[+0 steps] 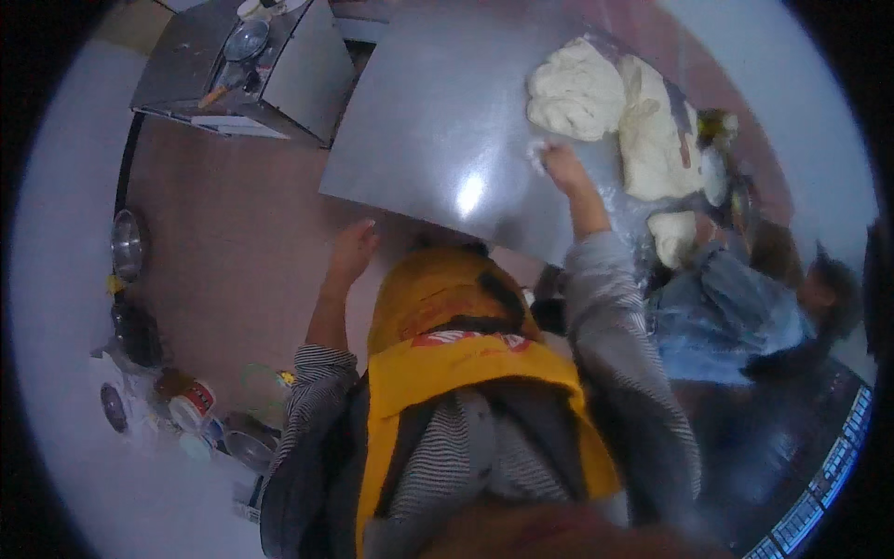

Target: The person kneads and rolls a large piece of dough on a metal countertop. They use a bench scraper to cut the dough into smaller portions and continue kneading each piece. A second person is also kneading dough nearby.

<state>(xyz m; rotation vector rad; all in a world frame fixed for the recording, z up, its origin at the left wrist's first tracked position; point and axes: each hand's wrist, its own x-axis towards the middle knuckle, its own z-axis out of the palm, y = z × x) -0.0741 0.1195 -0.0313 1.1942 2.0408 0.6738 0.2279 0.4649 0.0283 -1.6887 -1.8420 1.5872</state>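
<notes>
My right hand (561,166) is over the smooth metal tabletop (426,119), closed around something whitish, perhaps a cloth or a bit of plastic film; it is too blurred to tell. Just beyond that hand lies a large rounded mass of pale dough (576,91). A longer slab of dough (656,136) rests against its right side, with a dark strip along the slab's far edge. Off the table's near left corner, my left hand (354,250) hangs over the floor with its fingers partly curled; nothing shows in it.
At the right, a co-worker in a blue-grey top (733,307) has a hand at a smaller dough piece (674,237). A metal cabinet (307,77) holding a bowl (246,40) stands at upper left. A metal basin (128,244) and several containers line the left wall.
</notes>
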